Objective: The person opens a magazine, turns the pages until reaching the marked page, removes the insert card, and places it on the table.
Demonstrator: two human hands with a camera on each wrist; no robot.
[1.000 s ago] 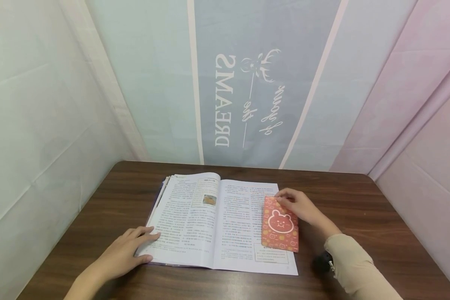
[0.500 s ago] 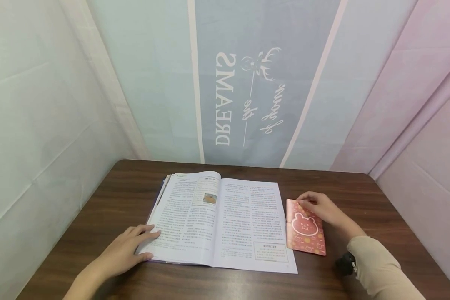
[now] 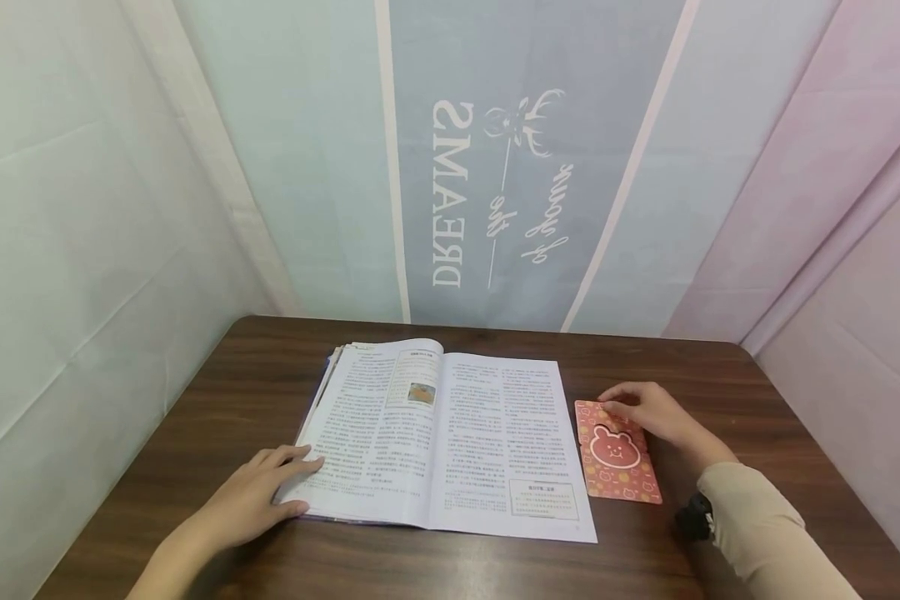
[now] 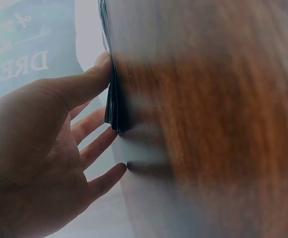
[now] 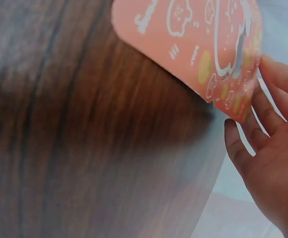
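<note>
An open book (image 3: 495, 442) with printed pages lies on the dark wooden table. My left hand (image 3: 258, 492) rests at its lower left corner, fingers extended over the left page and thumb along the near edge. Seen from the left wrist, the book's page edges (image 4: 112, 94) pass between the thumb and the fingers (image 4: 101, 144). Right of the book lies a thin red bear-print card (image 3: 618, 467). My right hand (image 3: 648, 408) pinches its far edge, the thumb on top. In the right wrist view, the fingers (image 5: 238, 144) reach behind the card's edge.
The wooden tabletop (image 3: 450, 575) shows in front of the book and to both sides. A hanging cloth (image 3: 330, 167) with white lettering stands behind the table, and pale cloth walls (image 3: 82, 250) close in the sides. A dark device (image 3: 693, 517) sits at the right wrist.
My right hand has moved the red card rightward off the right page and lowered it onto the table beside the book. My left hand has stayed in place.
</note>
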